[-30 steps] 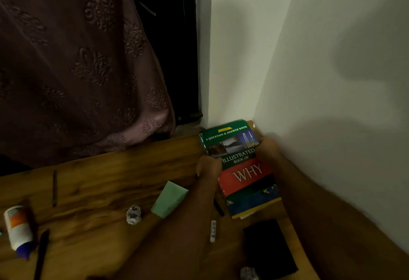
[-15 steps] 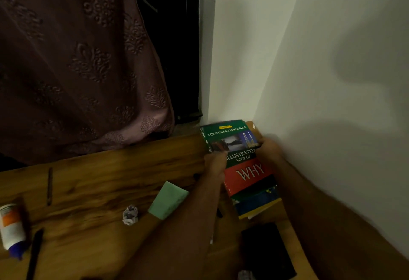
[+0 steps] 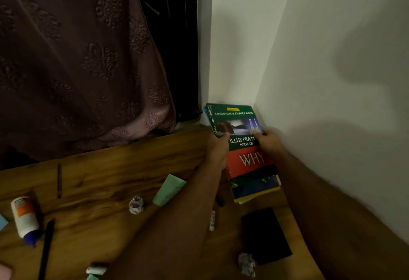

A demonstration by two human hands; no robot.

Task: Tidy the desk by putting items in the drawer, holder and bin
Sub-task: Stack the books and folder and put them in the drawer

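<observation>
Both hands grip the stack of books in the far right corner of the bench: left hand on its left edge, right hand on its right. Most tidying seems left: glue bottle, crumpled paper and pens lie loose.
</observation>
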